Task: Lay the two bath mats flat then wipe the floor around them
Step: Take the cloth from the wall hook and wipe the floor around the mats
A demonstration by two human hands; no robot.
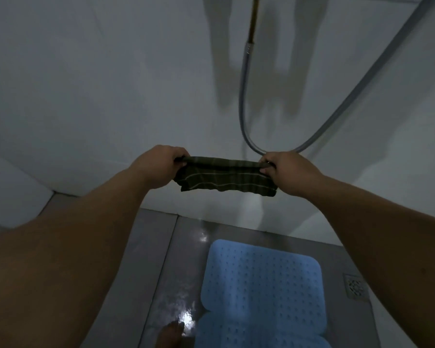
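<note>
hands stretch dark green striped cloth (225,178) taut above floor: left hand (158,169) grasps one end, right hand (285,173) other. light blue perforated rubber mats (261,285) lie flat on wet grey tile floor (148,259).

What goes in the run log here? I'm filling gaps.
left hand, right hand: grip cloth | blue mats: flat | wiping: not begun

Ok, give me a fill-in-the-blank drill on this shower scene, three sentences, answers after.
1. Both hands, left and right, hold a striped ____ stretched between them.
2. The mats on the floor are ____ in colour.
3. The drain sits to the ____ of the mats.

Missing words: cloth; blue; right
</note>
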